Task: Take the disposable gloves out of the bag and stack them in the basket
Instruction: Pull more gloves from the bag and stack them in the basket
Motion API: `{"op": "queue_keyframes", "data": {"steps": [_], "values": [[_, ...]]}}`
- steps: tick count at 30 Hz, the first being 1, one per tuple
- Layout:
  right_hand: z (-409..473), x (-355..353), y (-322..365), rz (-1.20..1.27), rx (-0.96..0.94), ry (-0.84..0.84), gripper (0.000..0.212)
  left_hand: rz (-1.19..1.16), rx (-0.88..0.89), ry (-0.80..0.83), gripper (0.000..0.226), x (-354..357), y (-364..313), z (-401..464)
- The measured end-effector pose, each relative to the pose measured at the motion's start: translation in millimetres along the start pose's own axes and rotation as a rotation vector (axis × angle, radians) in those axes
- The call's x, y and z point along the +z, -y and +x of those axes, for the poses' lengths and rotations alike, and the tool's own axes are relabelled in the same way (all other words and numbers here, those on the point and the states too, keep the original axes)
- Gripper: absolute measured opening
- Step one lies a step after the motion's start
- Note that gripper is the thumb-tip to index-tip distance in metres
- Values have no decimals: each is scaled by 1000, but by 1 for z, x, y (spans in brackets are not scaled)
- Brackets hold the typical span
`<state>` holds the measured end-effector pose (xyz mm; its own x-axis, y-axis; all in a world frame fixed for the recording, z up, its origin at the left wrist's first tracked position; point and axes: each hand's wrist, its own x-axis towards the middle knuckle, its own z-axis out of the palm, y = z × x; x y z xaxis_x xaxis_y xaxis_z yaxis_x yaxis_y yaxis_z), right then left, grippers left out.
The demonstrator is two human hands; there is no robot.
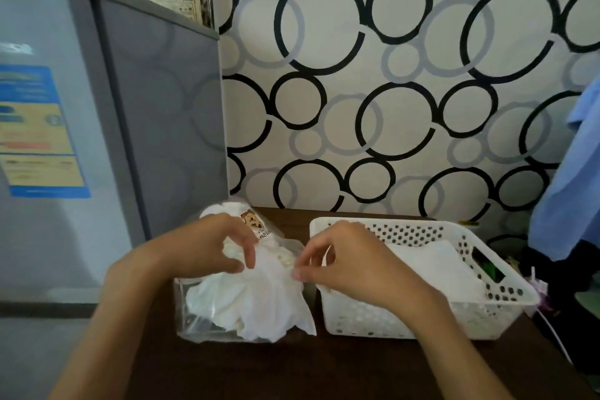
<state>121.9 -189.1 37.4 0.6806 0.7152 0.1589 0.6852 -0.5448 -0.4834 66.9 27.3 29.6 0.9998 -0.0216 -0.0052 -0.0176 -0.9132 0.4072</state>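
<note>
Head view showed the disposable gloves (250,299) as a crumpled white bunch spilling from the clear plastic bag (194,318), which lay on the dark worktop (292,367) just left of the basket (487,312). How many gloves made up the bunch could not be counted; they merged into one mass. The left hand (211,247) rested on top of the bunch, its fingers (248,256) curled down into the plastic, probably to pin the bag while a glove was drawn off. The right hand (350,266) pinched a thin edge of glove between thumb and forefinger at the side nearest the basket, seemingly to peel one piece free for a short carry across. One white perforated basket stood touching or just beside the bag, and a flat white layer (435,263) already lay inside it, likely gloves stacked there. One grey refrigerator (97,140) rose at the left, with ring-patterned wallpaper (389,75) behind.
</note>
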Motion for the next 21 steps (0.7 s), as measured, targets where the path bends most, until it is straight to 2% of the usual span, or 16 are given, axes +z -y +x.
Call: {"op": "queue_keyframes", "data": {"steps": [3,5,7,10,13,15,18,21], "values": [[6,33,16,-371,30,0,45,-17,19,-30,25,-2,2,3],[10,50,18,-532,22,26,42,-25,19,-44,33,-1,5,3],[13,61,17,-558,-2,6,31,-39,7,-57,37,0,7,2],[16,60,10,-404,-23,-65,22,-45,4,-68,38,-1,8,1],[16,44,7,13,34,-26,13,-43,13,-54,37,-1,8,1],[15,37,3,205,54,-14,23,-56,15,-47,36,-1,9,1],[15,35,1,241,42,-19,31,-88,9,-51,36,-1,10,1],[15,26,3,231,79,57,37,-113,-1,-42,36,-1,12,-1]]}}
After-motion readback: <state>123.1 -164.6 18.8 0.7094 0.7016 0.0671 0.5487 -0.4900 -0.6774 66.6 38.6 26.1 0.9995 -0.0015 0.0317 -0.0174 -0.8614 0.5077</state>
